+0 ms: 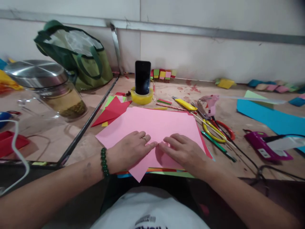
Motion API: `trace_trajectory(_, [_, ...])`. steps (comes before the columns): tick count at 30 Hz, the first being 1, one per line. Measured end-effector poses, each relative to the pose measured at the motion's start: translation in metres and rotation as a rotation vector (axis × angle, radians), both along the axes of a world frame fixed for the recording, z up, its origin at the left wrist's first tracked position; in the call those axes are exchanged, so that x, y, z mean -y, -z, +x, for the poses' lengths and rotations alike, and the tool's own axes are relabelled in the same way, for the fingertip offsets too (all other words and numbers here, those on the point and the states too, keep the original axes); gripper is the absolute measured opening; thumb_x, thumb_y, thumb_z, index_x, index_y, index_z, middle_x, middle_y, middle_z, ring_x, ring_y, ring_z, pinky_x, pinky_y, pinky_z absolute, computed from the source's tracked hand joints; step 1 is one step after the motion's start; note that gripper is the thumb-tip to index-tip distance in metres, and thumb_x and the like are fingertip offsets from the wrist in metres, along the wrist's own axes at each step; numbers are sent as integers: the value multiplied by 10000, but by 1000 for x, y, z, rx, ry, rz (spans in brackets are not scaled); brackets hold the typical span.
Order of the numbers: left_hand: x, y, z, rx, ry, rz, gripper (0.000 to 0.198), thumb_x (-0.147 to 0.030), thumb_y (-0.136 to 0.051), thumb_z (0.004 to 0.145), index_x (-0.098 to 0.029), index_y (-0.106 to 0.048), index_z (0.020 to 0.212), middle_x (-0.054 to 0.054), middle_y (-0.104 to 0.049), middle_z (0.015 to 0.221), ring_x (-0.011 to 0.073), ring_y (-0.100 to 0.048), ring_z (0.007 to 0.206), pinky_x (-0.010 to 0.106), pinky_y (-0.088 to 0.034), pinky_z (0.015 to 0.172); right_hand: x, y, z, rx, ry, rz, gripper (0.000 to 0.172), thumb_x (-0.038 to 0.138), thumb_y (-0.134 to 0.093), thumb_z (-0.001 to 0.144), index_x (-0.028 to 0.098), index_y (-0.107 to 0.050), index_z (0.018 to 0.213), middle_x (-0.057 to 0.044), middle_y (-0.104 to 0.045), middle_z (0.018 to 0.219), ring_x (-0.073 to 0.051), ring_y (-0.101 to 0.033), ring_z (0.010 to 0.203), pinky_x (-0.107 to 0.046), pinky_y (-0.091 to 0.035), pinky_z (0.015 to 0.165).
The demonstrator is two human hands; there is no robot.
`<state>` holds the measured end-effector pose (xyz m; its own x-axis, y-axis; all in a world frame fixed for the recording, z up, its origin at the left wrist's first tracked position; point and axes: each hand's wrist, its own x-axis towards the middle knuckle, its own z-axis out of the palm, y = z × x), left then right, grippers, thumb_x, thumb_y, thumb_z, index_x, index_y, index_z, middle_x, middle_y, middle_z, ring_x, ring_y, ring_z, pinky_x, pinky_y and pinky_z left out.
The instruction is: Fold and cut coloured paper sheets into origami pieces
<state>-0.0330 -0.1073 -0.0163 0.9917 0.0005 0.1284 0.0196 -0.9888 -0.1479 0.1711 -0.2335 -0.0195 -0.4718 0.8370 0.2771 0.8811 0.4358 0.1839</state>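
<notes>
Under the two hands lies pink paper, (157, 122) on the desk (226, 111); one corner of it points toward the body, between both forearms. I cannot count its sheets, but red, orange, green and blue edges show below it. The left hand (130, 148) and the right hand (182, 151) are palms down on this paper, with fingers slightly bent. Only a very small gap seems to be between the left thumb and the right fingertips; whether they pinch the paper, I cannot tell. The left hand has one ring (144, 137), and its wrist one green bead bracelet (104, 162).

Straight beyond the hands, one black phone (142, 78) stands upright, supported by yellow tape (142, 98). Beyond the left hand lies one red folded piece (111, 112); farther left are one glass jar (68, 98) with one steel lid and, behind it, one green bag (95, 71).

Beyond the right hand are one yellow cutter (186, 104), one pink glue gun (211, 105) and scissors (213, 130) with yellow and red handles, perhaps one pair or two. Well to the right of this hand lies one purple power strip (264, 146).
</notes>
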Motion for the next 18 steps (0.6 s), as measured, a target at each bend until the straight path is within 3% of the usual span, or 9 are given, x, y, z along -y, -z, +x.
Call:
trace_trajectory(2, [1,0,1,-17,-9,14,308,-115,-397,938,-154,-539,1209,89,-584,893,242,-520,815,362,-423,706,-7,-7,-3,60,-86,-107,249,159,-480,924,124,-607,1136,-106,-651,982,-235,-523,920,-378,-452,782])
trace_trajectory(5, [2,-1,1,-31,-15,9,312,-118,-402,934,-152,-534,1215,91,-591,897,244,-527,822,366,-431,707,-12,-14,-4,95,-105,-225,192,166,-527,895,108,-637,1042,-89,-653,901,-232,-519,863,-372,-458,765])
trace_trajectory(10, [1,-2,-2,-60,-19,-47,330,-97,-377,931,-126,-534,1219,109,-621,955,248,-545,858,388,-461,760,6,-17,15,104,-116,-214,192,71,-476,881,93,-654,950,-101,-645,852,-231,-525,823,-372,-473,753])
trace_trajectory(18, [-8,6,-29,0,1,-233,472,12,-360,830,-71,-478,1279,183,-547,1315,254,-528,1150,406,-453,959,45,-1,43,-136,73,-201,280,99,-402,919,179,-654,1012,-95,-665,939,-227,-558,909,-361,-495,745])
